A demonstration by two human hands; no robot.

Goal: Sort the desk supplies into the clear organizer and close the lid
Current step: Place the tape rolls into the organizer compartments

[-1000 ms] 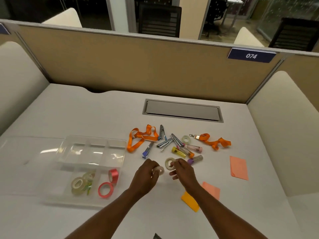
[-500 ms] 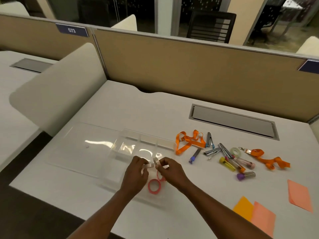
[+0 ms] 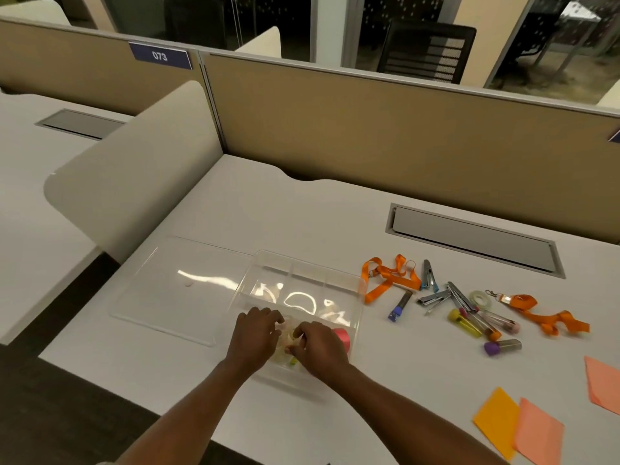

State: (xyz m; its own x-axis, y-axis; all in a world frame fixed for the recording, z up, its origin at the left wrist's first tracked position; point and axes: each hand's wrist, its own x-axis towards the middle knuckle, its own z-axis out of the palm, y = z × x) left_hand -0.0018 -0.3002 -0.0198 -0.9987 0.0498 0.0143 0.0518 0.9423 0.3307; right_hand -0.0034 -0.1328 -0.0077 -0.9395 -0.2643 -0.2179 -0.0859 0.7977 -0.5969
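Rolls (image 3: pixel 287 333) — now inside organizer (image 3: pixel 360 297)

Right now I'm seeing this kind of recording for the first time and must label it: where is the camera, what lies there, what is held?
No machine here: a person wears one camera on the head, looking down at their own bare arms. The left hand and right hand reach into the near compartment of a clear organizer, seemingly pinching pale tape rolls. Its lid lies open on the left; a pink tape roll sits inside. On the desk to the right lie orange lanyards, small tubes, metal clips and sticky notes.
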